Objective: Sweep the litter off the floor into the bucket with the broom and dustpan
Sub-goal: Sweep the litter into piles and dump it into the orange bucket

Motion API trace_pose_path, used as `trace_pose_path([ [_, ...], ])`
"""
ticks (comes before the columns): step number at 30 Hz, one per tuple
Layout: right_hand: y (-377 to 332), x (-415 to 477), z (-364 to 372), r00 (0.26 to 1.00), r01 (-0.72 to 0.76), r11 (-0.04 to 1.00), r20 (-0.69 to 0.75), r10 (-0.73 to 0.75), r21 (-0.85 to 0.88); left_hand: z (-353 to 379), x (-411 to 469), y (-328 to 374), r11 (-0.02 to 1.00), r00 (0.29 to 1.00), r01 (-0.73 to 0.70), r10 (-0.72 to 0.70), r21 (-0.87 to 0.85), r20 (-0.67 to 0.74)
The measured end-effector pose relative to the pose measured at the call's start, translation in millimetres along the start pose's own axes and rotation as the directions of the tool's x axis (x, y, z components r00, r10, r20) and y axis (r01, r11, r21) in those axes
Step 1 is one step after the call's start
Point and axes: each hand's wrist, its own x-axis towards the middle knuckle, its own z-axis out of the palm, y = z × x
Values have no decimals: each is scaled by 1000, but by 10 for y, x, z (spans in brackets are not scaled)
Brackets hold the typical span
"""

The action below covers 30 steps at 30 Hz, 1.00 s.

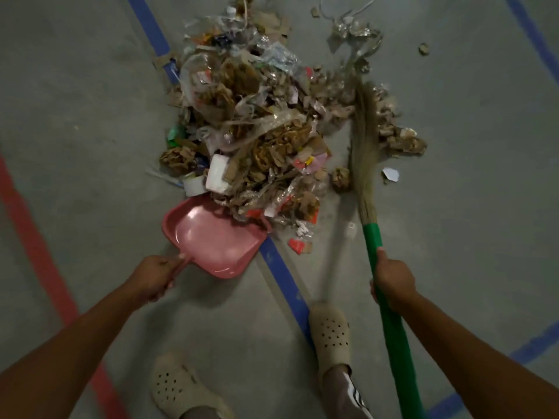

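Note:
A big heap of litter (257, 128), crumpled brown paper, clear plastic and scraps, lies on the grey concrete floor. My left hand (157, 276) grips the handle of a pink dustpan (211, 237), whose open mouth touches the near edge of the heap; the pan holds nothing. My right hand (393, 282) grips the green handle of a grass broom (364, 140). Its bristles lie against the right side of the heap. No bucket is in view.
A blue tape line (281, 273) runs diagonally under the heap and dustpan. A red line (33, 231) crosses the floor at the left. My two feet in beige clogs (329, 334) stand near the bottom edge. Loose scraps (390, 175) lie right of the broom.

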Motion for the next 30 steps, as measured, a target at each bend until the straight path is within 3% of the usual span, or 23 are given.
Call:
trace_pose_path([
  [5,-97,154,507,958,284,914,37,-286,-289,87,302,122,997,990,15,-26,81,137],
  [10,-2,154,738,922,382,852,89,-377,-358,375,464,245,999,985,-36,31,29,167],
  [16,118,27,794,891,452,775,180,-417,-442,859,499,480,979,985,-135,149,-156,85],
  [20,189,-85,563,897,432,813,90,-433,-390,900,457,424,952,987,-136,155,-274,48],
  [25,208,-129,393,939,335,923,-13,-343,-190,852,418,350,941,989,-147,139,-303,-46],
  [30,-349,-129,341,966,256,967,35,-256,-11,875,442,386,946,992,-125,109,-298,-70],
])
